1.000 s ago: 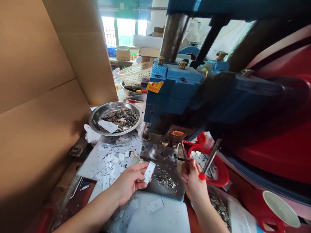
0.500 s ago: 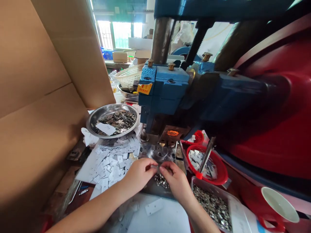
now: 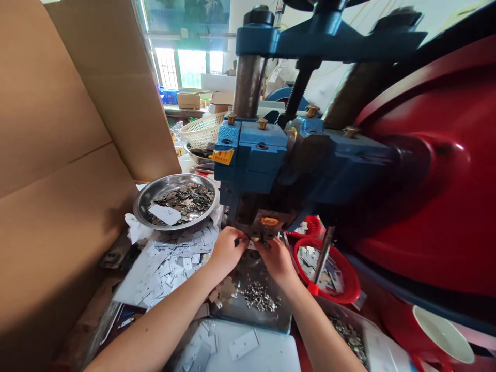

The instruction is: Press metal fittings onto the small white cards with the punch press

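My left hand [image 3: 227,250] and my right hand [image 3: 274,257] reach side by side under the head of the blue press [image 3: 256,160]. Their fingertips pinch a small white metal plate [image 3: 252,243] on the press bed, just below the orange-lit die. Both hands are closed in a pinch on it. A heap of tiny metal bits [image 3: 258,297] lies on the steel plate in front of my wrists. Loose white plates [image 3: 176,258] are spread to the left of my left hand.
A steel bowl [image 3: 145,194] of dark metal pieces sits at the left rear. To the right, a red bowl [image 3: 349,292] holds plates and a red-tipped tool [image 3: 321,261]. Cardboard walls [image 3: 70,155] close the left side. A red machine cover [image 3: 426,196] and a red cup [image 3: 437,336] stand right.
My left hand held a white plate alone, then my right hand joined it. Both hands have moved forward from the steel plate to under the press head.
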A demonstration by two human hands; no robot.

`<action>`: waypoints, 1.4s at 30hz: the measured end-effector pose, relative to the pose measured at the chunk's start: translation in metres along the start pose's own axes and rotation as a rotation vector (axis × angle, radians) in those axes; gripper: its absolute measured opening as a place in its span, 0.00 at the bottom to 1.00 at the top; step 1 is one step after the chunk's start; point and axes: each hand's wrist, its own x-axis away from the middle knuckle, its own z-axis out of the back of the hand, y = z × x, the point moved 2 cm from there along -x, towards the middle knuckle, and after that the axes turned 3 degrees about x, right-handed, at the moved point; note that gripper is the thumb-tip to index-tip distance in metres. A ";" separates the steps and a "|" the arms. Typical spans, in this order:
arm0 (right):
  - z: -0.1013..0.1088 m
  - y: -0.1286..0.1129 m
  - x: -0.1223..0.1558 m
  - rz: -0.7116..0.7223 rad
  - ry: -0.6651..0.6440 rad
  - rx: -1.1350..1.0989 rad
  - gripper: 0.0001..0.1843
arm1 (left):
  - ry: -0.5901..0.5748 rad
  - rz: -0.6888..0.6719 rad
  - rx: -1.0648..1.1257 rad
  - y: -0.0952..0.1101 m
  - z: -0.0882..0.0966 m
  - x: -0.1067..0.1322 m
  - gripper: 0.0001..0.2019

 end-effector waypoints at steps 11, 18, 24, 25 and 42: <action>-0.009 0.013 -0.007 -0.156 -0.033 -0.304 0.11 | -0.140 0.057 0.134 -0.016 -0.014 -0.011 0.12; 0.018 0.026 0.004 -0.414 0.111 -0.762 0.09 | -0.078 0.092 0.123 -0.014 0.031 0.003 0.16; 0.022 0.021 0.074 -0.554 0.109 -1.072 0.09 | -0.271 0.094 -0.088 -0.018 0.076 0.054 0.08; 0.018 0.016 0.088 -0.562 0.038 -1.014 0.11 | -0.335 0.060 -0.126 -0.018 0.079 0.063 0.08; -0.012 -0.003 0.111 -0.359 -0.221 -0.514 0.19 | -0.519 -0.021 -0.347 -0.026 0.066 0.090 0.04</action>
